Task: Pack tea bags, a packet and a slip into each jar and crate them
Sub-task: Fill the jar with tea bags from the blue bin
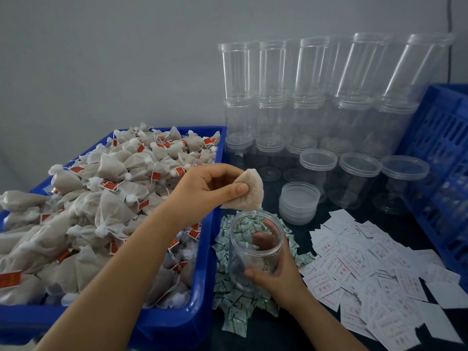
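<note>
My left hand [210, 186] pinches a beige tea bag [249, 190] between thumb and fingers, just above the mouth of a clear plastic jar [255, 245]. My right hand [276, 269] grips that jar from the right side, holding it tilted over the table. At least one tea bag shows dimly inside the jar. A heap of tea bags with red tags fills the blue bin [202, 287] on the left. Small green-and-white packets [235, 307] lie in a pile under the jar. White slips with red print [367, 274] are spread on the right.
Stacks of clear jars [304, 97] stand along the back wall, with three lidded jars [359, 178] in front of them. A short stack of clear lids [298, 201] sits behind the held jar. A blue slatted crate [440, 168] stands at the right edge.
</note>
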Motion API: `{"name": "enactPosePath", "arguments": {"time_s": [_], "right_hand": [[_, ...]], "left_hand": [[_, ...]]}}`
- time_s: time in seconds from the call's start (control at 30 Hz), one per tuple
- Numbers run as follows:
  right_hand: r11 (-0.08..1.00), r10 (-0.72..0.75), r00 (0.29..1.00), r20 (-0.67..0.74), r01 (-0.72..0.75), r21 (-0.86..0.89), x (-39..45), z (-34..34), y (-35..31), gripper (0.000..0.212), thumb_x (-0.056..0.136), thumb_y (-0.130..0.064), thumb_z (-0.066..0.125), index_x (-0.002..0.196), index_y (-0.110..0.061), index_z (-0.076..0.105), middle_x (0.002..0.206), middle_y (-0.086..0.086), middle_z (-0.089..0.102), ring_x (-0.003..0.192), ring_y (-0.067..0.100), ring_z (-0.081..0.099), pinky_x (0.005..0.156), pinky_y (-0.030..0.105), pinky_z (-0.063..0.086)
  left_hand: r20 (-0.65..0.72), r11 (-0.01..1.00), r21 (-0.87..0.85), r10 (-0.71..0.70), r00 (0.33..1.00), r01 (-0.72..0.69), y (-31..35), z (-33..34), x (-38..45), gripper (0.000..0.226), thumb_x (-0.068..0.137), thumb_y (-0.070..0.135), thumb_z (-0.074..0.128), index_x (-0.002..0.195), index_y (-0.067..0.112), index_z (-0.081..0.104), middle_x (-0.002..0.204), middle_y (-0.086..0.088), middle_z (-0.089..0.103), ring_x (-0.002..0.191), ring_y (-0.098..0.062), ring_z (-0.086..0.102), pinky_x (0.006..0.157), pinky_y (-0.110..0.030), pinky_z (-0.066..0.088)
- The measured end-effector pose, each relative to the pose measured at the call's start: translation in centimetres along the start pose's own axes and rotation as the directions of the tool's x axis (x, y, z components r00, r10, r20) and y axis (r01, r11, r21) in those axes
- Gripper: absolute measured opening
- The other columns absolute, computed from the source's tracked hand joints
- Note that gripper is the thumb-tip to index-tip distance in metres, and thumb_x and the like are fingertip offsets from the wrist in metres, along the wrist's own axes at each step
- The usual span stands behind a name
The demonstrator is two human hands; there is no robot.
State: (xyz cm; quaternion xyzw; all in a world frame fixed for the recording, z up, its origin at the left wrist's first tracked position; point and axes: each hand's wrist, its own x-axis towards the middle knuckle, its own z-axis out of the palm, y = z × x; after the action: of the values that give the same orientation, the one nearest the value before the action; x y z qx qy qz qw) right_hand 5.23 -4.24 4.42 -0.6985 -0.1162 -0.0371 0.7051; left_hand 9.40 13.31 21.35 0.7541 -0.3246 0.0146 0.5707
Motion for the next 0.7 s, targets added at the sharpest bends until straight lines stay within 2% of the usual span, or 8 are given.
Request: {"name": "enactPosePath", "arguments": {"time_s": [0.17,0.27,0.37,0.47,0.6,0.7], "right_hand": [[0.999,-0.037,0.999,-0.018,0.036,-0.020,0.1,0.2,0.0,0.097,0.056,-0.046,0.085,0.140,-0.039,0.036,0.132,0.002,0.054,0.120,0.001,0.055,0.089,0.011,0.047],[0.998,-0.063,0.998,-0.029,0.062,-0.029,0.2,0.2,0.0,0.092,0.058,-0.045,0.085,0.137,-0.050,0.039,0.129,-0.005,0.058,0.122,0.005,0.055,0.090,0.014,0.048],[0.997,-0.077,0.996,-0.035,0.076,-0.027,0.3,0.2,-0.1,0.087,0.060,-0.042,0.087,0.132,-0.060,0.042,0.128,-0.016,0.060,0.125,0.011,0.056,0.093,0.018,0.049],[0.997,-0.079,0.996,-0.038,0.078,-0.025,0.4,0.2,-0.1,0.084,0.062,-0.042,0.087,0.131,-0.060,0.043,0.131,-0.016,0.060,0.126,0.011,0.056,0.095,0.018,0.048],[0.998,-0.059,0.998,-0.037,0.059,-0.020,0.3,0.2,0.2,0.092,0.060,-0.047,0.088,0.138,-0.048,0.040,0.131,-0.016,0.059,0.126,0.011,0.056,0.096,0.017,0.047],[0.997,-0.075,0.996,-0.039,0.074,-0.017,0.3,0.2,0.3,0.094,0.062,-0.039,0.086,0.141,-0.042,0.037,0.133,-0.017,0.058,0.128,0.011,0.054,0.098,0.017,0.046]], "left_hand": [[0.114,0.994,0.076,-0.084,0.990,0.076,-0.6,0.6,0.2,0.019,0.076,0.033,0.065,0.095,0.028,0.067,0.088,0.016,0.071,0.084,-0.003,0.067,0.071,-0.013,0.051],[0.155,0.967,0.236,-0.139,0.978,0.100,-1.2,1.0,0.3,0.017,0.078,0.035,0.067,0.095,0.031,0.067,0.089,0.012,0.070,0.085,-0.002,0.066,0.074,-0.016,0.053],[0.227,0.911,0.410,-0.150,0.962,0.045,-1.7,1.3,0.4,0.014,0.083,0.032,0.069,0.097,0.033,0.067,0.090,0.012,0.069,0.085,0.002,0.063,0.077,-0.016,0.052],[0.273,0.873,0.487,-0.127,0.954,-0.023,-1.9,1.6,0.4,0.015,0.083,0.029,0.071,0.098,0.026,0.069,0.086,0.016,0.067,0.080,0.006,0.060,0.070,-0.008,0.046],[0.297,0.792,0.599,-0.080,0.951,-0.121,-2.0,1.7,0.4,0.017,0.082,0.030,0.073,0.096,0.020,0.069,0.083,0.015,0.065,0.080,0.000,0.060,0.073,-0.012,0.048],[0.309,0.706,0.686,-0.062,0.949,-0.177,-1.8,2.2,0.2,0.018,0.083,0.035,0.069,0.095,0.023,0.063,0.084,0.014,0.064,0.079,-0.003,0.058,0.072,-0.017,0.048]]}}
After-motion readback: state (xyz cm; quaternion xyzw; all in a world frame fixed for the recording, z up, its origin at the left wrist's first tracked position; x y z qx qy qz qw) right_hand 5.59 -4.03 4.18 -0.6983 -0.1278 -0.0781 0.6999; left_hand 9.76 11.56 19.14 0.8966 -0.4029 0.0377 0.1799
